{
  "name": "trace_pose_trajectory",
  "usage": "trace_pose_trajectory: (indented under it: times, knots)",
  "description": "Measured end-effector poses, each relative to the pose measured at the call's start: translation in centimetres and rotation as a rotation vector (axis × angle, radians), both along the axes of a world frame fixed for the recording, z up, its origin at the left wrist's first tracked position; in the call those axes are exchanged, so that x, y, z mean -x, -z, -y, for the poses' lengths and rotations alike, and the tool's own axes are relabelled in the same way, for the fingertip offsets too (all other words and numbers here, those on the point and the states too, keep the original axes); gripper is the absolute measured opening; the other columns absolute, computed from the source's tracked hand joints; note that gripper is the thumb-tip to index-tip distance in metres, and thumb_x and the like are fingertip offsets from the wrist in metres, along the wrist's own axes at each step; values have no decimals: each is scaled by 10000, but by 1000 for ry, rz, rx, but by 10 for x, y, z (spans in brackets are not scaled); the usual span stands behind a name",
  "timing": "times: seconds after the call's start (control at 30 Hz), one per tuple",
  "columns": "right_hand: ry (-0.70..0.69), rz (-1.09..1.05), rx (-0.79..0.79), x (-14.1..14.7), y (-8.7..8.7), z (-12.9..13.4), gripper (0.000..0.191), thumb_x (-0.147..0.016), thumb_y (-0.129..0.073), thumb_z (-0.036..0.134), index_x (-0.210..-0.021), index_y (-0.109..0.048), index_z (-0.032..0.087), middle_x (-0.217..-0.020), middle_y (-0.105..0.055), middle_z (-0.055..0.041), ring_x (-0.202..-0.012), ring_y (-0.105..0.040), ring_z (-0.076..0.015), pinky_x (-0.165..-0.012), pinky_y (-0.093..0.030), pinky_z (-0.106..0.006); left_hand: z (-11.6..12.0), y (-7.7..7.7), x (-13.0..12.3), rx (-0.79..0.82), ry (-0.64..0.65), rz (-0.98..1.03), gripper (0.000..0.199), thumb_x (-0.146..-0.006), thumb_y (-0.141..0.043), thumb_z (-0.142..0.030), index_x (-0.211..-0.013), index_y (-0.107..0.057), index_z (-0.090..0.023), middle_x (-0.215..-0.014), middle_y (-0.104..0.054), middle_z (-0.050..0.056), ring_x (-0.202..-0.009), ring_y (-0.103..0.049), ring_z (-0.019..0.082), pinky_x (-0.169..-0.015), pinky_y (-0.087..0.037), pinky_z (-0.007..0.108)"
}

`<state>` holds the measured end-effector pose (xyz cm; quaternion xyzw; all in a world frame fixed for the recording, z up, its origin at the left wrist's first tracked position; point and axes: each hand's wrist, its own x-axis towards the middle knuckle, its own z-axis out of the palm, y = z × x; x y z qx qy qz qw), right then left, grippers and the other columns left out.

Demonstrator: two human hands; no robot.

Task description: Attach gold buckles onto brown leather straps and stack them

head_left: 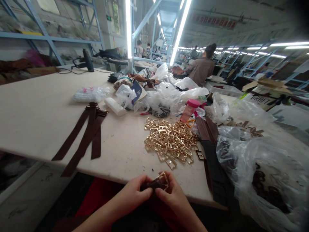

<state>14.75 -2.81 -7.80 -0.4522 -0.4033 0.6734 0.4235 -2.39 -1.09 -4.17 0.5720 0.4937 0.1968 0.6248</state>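
Note:
At the table's near edge, my left hand (138, 190) pinches a dark brown strap (155, 184) between thumb and fingers. Close beside it, my right hand (172, 190) grips the same strap and a gold buckle (164, 181) at its end. The rest of this strap is hard to make out in the shadow below. Just beyond my hands lies a heap of gold buckles (171, 140). Several brown straps with buckles (83, 138) are fanned out on the left of the table. A stack of dark straps (212, 158) lies to the right of the heap.
Plastic bags (166, 93), a white roll (115, 106) and a pink-lidded bottle (189, 111) sit behind the heap on the pale table (36, 109). A large clear bag (267, 174) hangs at the right edge. A black tool (87, 60) stands at the back left; a person (202, 69) is farther off.

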Motion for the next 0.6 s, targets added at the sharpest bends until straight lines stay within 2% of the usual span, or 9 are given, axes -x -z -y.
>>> trace_pose_trajectory:
  times: [0.07, 0.1, 0.17, 0.23, 0.43, 0.53, 0.6]
  knots:
    - [-70, 235, -60, -6, -2, -4, 374, -688, -661, 236, -981, -434, 184, -685, -487, 49, -617, -457, -104, -551, -350, -217, 1, -3, 2, -34, 55, -60, 186, -718, -511, -252, -846, -602, -153, -757, -610, -6, -706, -519, 154, -603, -371, 240]
    - [-118, 286, -64, -8, -3, -6, 332, -691, -645, 231, -949, -444, 177, -654, -470, 54, -594, -441, -100, -530, -330, -214, 1, -4, 3, -41, 75, -77, 187, -718, -514, -257, -850, -605, -161, -756, -612, -11, -703, -522, 152, -594, -369, 236]
    - [-200, 247, -22, -10, -5, -8, 310, -683, -641, 250, -908, -442, 172, -645, -476, 54, -579, -439, -97, -523, -319, -212, 1, -6, 4, -47, 94, -91, 192, -718, -518, -263, -861, -609, -172, -755, -612, -20, -699, -524, 149, -583, -366, 228]
    - [-218, 147, 29, -10, -6, -8, 332, -677, -658, 289, -888, -430, 173, -679, -500, 44, -596, -456, -98, -546, -336, -215, 1, -6, 5, -40, 95, -91, 192, -721, -520, -271, -860, -609, -173, -744, -605, -24, -694, -520, 145, -577, -363, 224]
    - [-139, 66, 51, -5, 2, -4, 333, -707, -667, 347, -837, -411, 179, -673, -460, 50, -605, -442, -92, -555, -334, -215, -1, -2, 3, -16, 86, -85, 193, -715, -507, -255, -849, -602, -155, -735, -597, -15, -690, -514, 146, -580, -367, 227]
    - [-111, 85, 9, -12, 2, -3, 469, -692, -669, 328, -1054, -397, 204, -834, -515, 5, -719, -516, -137, -628, -397, -264, -6, -1, -1, -2, 70, -96, 192, -711, -498, -254, -835, -598, -146, -729, -602, -8, -686, -519, 152, -584, -372, 234]
    - [39, 314, -169, -20, -4, -3, 569, -686, -668, 311, -1163, -369, 226, -996, -511, -41, -857, -526, -180, -733, -417, -323, -11, -2, -5, -20, 40, -108, 199, -715, -494, -262, -836, -598, -142, -748, -618, 3, -701, -532, 160, -608, -386, 244]
